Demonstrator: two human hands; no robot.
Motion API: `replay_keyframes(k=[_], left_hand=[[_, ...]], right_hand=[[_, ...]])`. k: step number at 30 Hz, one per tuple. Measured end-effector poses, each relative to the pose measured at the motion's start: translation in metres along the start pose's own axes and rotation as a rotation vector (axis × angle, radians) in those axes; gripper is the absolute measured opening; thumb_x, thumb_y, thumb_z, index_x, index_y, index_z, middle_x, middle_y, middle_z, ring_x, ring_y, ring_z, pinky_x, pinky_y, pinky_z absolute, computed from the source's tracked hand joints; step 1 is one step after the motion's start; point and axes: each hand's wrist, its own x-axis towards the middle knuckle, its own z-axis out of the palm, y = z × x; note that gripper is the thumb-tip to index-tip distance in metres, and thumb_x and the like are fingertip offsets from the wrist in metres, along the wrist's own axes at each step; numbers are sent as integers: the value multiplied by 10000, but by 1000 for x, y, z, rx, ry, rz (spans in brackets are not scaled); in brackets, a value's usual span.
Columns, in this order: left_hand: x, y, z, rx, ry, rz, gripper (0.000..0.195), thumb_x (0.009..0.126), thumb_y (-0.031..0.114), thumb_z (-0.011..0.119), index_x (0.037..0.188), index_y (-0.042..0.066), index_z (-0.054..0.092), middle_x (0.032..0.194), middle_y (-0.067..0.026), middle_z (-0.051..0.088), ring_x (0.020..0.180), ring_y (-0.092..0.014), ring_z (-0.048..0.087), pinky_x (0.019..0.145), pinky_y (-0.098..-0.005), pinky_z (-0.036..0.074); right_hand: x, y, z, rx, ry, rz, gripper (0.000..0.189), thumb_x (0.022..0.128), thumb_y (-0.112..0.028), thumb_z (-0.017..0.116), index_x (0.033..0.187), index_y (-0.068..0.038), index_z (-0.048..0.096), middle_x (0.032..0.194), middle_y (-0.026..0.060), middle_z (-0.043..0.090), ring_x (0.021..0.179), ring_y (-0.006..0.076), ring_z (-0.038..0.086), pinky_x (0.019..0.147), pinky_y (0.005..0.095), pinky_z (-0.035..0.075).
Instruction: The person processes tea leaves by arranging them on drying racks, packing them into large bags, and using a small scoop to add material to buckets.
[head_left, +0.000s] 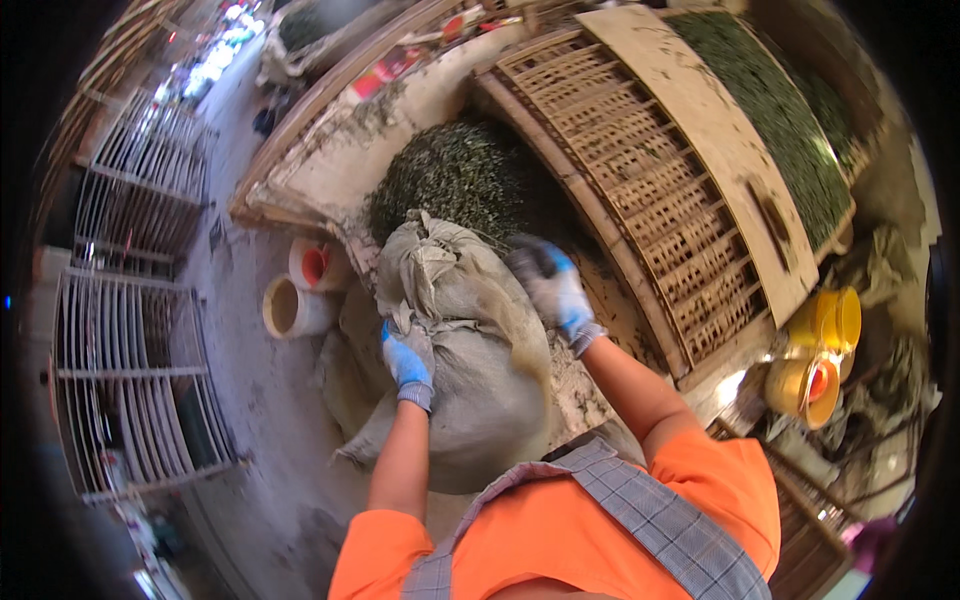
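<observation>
A bulging grey-green woven sack (480, 375) stands in front of me, its mouth gathered and twisted at the top. My left hand (407, 358), in a blue and grey work glove, grips a fold of cloth on the sack's left side. My right hand (551, 285), gloved alike and blurred, is beside the sack's upper right side; whether it touches the cloth or holds anything cannot be told. Just beyond the sack lies a heap of dark green leaves (457, 172), against a pale wall.
A slatted bamboo rack (637, 187) with a board (705, 112) and a tray of green leaves (765, 120) stands at the right. White buckets (309, 311) are left of the sack, yellow buckets (802, 322) at the far right. Metal racks (135, 375) line the far left.
</observation>
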Motion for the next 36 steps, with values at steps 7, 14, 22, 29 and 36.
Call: replay_keyframes(k=[7, 14, 22, 29, 36], left_hand=[[10, -5, -7, 283, 208, 89, 329, 894, -10, 450, 1203, 32, 554, 1133, -92, 603, 986, -216, 576, 901, -338, 467], [3, -28, -42, 439, 335, 186, 325, 933, 79, 440, 1239, 26, 536, 1196, -118, 595, 1055, -256, 575, 960, -368, 448], [12, -30, -42, 139, 307, 60, 444, 973, 307, 362, 1272, 31, 539, 1294, -124, 561, 1166, -283, 533, 1057, -382, 369], [9, -20, -32, 458, 271, 196, 386, 866, -93, 485, 1236, 10, 515, 1160, -117, 592, 1019, -223, 575, 893, -334, 482], [-23, -3, 20, 1318, 186, 473, 326, 895, 154, 579, 1162, -30, 540, 1134, -198, 604, 962, -345, 599, 851, -408, 483]], right_hand=[[76, 151, -54, -1332, -126, 187, 1008, 740, -400, 736, 1505, -75, 166, 1550, 205, 140, 1409, 390, 189, 1147, 436, 220], [196, 152, 3, -1253, -203, 131, 1040, 694, -160, 702, 1531, -125, 87, 1574, 189, 87, 1440, 388, 118, 1166, 451, 179], [343, 101, 61, -1411, -228, -68, 728, 866, -200, 562, 1506, -168, 218, 1573, 149, 150, 1429, 337, 216, 1146, 434, 252], [264, 15, 59, -1489, -534, 56, 712, 811, -341, 580, 1452, -141, 342, 1524, 180, 273, 1402, 368, 261, 1135, 502, 214], [27, 50, 45, -845, -579, -420, 652, 820, -432, 638, 1326, -52, 482, 1356, 240, 468, 1279, 406, 410, 1070, 490, 322]])
